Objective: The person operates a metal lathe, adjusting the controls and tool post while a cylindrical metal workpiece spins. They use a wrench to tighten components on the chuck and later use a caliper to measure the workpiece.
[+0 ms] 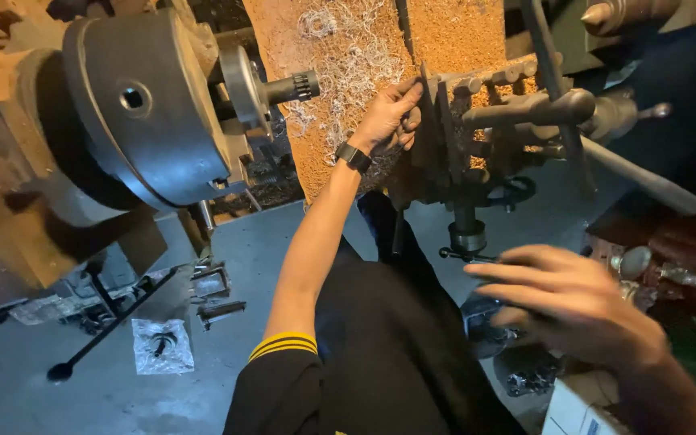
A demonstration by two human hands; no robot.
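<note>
My left hand (392,117), a black watch on its wrist, reaches up to a lathe's tool slide (453,121). Its fingers are curled around a dark metal part at the slide's left edge. My right hand (565,302) hovers lower right with the fingers stretched out and slightly apart, holding nothing. Its fingertips are just right of a small dark crank handle (459,254) under the slide. A large grey chuck (147,105) at upper left holds a short toothed shaft (293,86) that points toward the slide.
Curly metal shavings (348,56) lie over the orange-brown lathe bed. Long levers (638,177) stick out at right. On the grey floor lie a clear plastic bag (163,346), a ball-ended rod (106,330) and small metal parts. A white box (582,407) stands at bottom right.
</note>
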